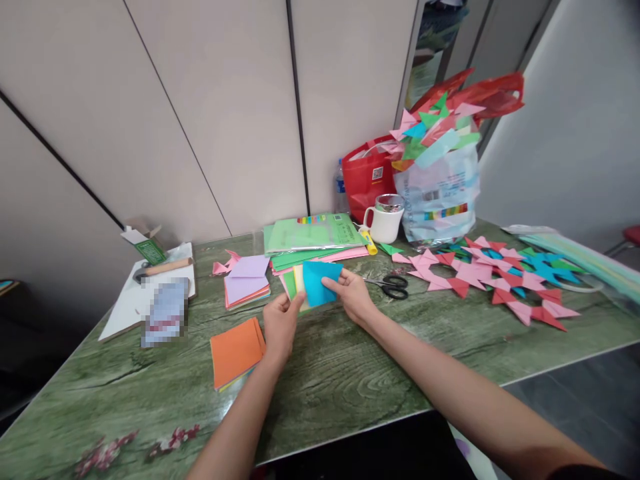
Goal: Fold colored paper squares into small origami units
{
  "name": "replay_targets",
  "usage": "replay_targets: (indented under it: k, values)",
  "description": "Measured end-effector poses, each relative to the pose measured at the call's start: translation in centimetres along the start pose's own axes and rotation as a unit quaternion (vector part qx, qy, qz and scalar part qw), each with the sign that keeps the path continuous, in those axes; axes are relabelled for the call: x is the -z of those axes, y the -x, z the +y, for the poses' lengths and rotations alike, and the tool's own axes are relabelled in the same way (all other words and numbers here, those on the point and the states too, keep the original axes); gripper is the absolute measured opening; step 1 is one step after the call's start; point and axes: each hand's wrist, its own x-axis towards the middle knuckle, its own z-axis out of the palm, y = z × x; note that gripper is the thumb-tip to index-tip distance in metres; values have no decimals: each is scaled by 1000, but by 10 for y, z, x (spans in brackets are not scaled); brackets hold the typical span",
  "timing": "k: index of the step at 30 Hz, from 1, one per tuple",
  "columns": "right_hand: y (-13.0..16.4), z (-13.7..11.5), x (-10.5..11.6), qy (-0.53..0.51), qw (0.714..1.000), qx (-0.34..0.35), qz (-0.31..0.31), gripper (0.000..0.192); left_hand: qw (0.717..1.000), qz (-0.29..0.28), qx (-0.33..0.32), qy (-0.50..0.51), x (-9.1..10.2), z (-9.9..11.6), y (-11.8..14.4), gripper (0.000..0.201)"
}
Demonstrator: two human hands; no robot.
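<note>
Both my hands hold a small fan of coloured paper sheets above the table, with a blue sheet at the right and yellow and green ones showing at the left. My left hand pinches the left edge, thumb on top. The right-hand edge of the blue sheet is between the thumb and fingers of my right hand. Left of my left hand lies a stack of orange paper squares. Behind it is a pile topped with purple paper. Black-handled scissors lie just right of my right hand.
Packs of green paper lie at the back by a white mug. A plastic bag full of folded paper stands beside a red bag. Star-shaped paper rings cover the right side. A white board lies left.
</note>
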Motion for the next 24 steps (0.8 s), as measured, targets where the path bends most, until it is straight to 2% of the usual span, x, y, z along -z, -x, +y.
replay_targets:
  k: [7,12,16,21,24]
  values:
    - [-4,-3,5,-33,999,-1,-3,39,992,52,-104,42,3,10,-1,49]
    - [-2,1,3,-49,997,-38,-39,39,986,118,-116,9,2,13,0,18]
    - [-2,5,3,-78,993,-60,-60,38,981,143,-129,-10,0,17,3,16]
    - [-4,7,5,-101,991,-56,-67,38,980,126,-134,-71,-1,19,7,29]
    - [-5,6,6,-109,991,-50,-67,36,973,95,-146,-150,2,19,7,21]
